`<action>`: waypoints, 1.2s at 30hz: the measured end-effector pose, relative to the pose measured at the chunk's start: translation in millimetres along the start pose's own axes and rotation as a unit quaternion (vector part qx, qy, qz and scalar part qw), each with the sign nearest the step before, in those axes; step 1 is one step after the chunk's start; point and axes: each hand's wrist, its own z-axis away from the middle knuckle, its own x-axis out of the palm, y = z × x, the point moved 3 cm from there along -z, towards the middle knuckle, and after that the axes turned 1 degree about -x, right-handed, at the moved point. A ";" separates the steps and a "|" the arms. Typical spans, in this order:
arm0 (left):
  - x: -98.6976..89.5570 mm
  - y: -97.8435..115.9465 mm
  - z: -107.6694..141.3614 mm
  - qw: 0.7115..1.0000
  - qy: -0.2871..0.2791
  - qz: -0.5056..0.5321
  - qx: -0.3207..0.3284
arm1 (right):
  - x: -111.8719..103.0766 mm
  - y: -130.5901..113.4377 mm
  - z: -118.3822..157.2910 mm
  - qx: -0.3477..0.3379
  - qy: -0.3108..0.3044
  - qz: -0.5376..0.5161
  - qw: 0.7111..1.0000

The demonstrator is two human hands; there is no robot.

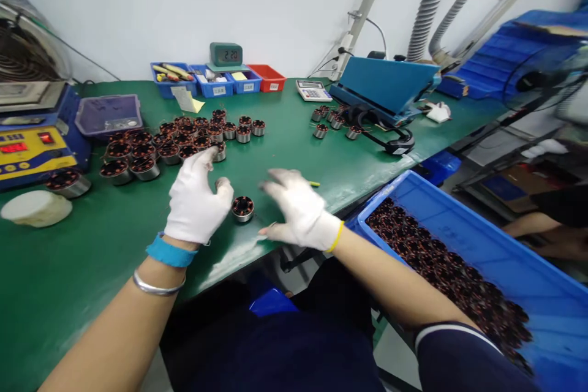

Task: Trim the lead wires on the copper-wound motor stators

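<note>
On the green table, a single round copper-wound metal part stands between my two hands. My left hand, in a white glove with bare fingertips, is open just left of it, its fingers near the edge of a group of similar wound parts. To the right of the single part, my right hand, also gloved, is open with fingers spread and slightly blurred. Neither hand holds anything. A small yellow-green item lies beyond my right hand.
A blue crate of wound parts stands at the right. Small bins, a clock, a calculator and a teal device line the back. A yellow-blue instrument is left. Another person's arms show far right.
</note>
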 end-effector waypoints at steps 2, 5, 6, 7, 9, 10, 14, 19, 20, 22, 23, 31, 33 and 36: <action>-0.4 -2.8 -0.7 1.000 0.013 0.001 -0.025 | 3.7 -26.2 -10.5 -0.059 -0.013 -0.026 0.998; 0.2 -6.5 -2.8 0.998 0.004 -0.003 -0.059 | 9.8 -45.4 -26.2 -0.031 -0.056 -0.021 0.998; 0.4 -7.4 -3.3 0.998 -0.001 -0.004 -0.068 | 10.0 -46.2 -29.5 -0.022 -0.065 -0.020 0.997; 0.7 -8.0 -3.4 0.997 -0.004 -0.004 -0.075 | 9.2 -44.1 -31.2 -0.017 -0.071 -0.026 0.997; 1.5 -7.9 -2.4 0.997 -0.004 -0.001 -0.075 | 4.5 -28.9 -30.9 0.011 -0.072 -0.051 0.996; 2.3 -7.3 -1.4 0.998 -0.003 0.002 -0.068 | 1.0 -15.5 -29.6 0.041 -0.065 -0.063 0.995; 9.5 -3.4 4.4 1.000 -0.010 0.011 -0.020 | -13.6 66.0 -23.2 0.250 -0.027 -0.031 0.967; 22.6 -5.0 8.4 0.998 -0.058 -0.018 -0.007 | -18.1 135.4 -21.5 0.419 0.002 0.029 0.907; 24.4 -6.0 8.5 0.997 -0.067 -0.027 -0.009 | -17.2 134.6 -23.1 0.413 0.021 0.040 0.909; 26.7 -7.6 8.2 0.995 -0.084 -0.043 -0.010 | -12.1 118.7 -27.5 0.359 0.046 0.039 0.931; 27.1 -8.2 7.9 0.995 -0.091 -0.049 -0.012 | -7.8 105.3 -29.6 0.314 0.044 0.025 0.948; 27.2 -6.2 11.5 0.993 -0.091 -0.078 -0.008 | 29.2 29.9 -13.0 0.080 -0.059 -0.015 0.995; 29.2 -3.7 14.3 0.993 -0.089 -0.079 0.017 | 29.9 30.8 -7.8 0.089 -0.047 -0.011 0.995; 31.6 -1.6 17.0 0.992 -0.085 -0.079 0.040 | 24.2 27.7 -4.9 0.110 -0.031 0.013 0.993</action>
